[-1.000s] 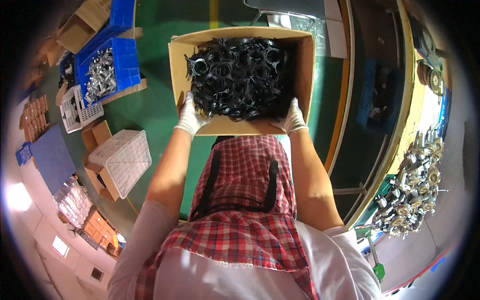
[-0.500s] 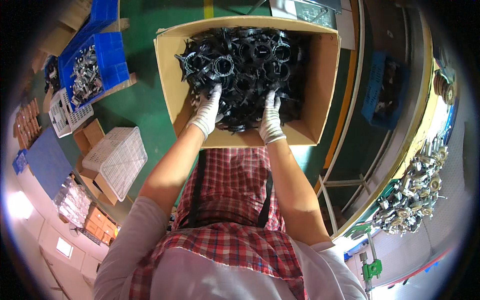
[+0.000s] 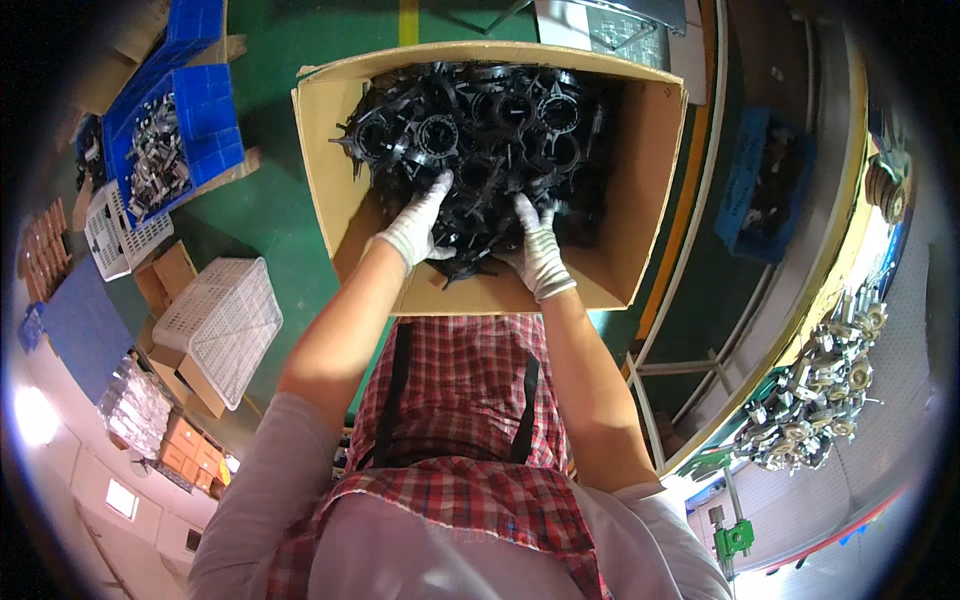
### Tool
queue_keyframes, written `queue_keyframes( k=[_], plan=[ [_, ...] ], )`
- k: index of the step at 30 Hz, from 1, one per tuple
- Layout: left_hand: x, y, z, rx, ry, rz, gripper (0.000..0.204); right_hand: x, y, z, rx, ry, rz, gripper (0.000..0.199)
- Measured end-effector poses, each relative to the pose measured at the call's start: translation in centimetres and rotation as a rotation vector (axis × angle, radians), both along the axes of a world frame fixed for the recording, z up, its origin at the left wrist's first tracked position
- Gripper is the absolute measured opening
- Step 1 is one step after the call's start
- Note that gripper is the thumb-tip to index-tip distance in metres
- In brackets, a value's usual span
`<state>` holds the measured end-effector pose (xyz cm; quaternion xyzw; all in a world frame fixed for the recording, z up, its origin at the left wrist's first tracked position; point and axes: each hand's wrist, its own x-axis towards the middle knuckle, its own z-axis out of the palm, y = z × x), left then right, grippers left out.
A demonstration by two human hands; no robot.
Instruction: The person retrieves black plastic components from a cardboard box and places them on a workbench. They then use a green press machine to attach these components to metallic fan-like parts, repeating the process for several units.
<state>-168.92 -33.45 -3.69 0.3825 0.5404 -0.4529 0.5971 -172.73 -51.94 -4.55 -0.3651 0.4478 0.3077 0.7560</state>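
Observation:
A cardboard box in front of me holds a heap of black plastic ring-shaped parts with thin arms sticking out. Both my hands wear white gloves and reach over its near side. My left hand lies against the left of the heap, its fingers stretched forward and the thumb apart. From the other side my right hand touches the parts, its fingers spread and its thumb turned inward. Several black parts lie between the hands. Some fingertips are partly hidden among them, and neither hand shows a firm grip.
Left stand blue bins of metal parts, white plastic baskets and small cartons. At right, metal parts are piled on a worktable beside a green clamp. A blue crate sits beyond a white metal frame.
The box appears slightly lower and closer in view. My hands have drawn nearer each other around the middle parts, and my right hand has turned inward so its thumb shows.

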Motion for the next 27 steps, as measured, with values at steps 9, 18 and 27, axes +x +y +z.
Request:
queue_keyframes(
  k=[9,18,27],
  plan=[
    [-0.2,1.6,-0.4,-0.145,-0.032,0.165,0.055,1.4,-1.3,0.2,0.155,0.009,-0.008,0.075],
    [-2.2,0.5,-0.5,-0.035,-0.017,0.283,0.039,-0.1,-2.3,0.5,0.149,-0.135,0.052,0.063],
    [-3.2,1.7,-0.3,-0.163,-0.263,0.244,0.043,0.7,-2.0,1.8,0.128,-0.124,0.014,0.055]
  ],
)
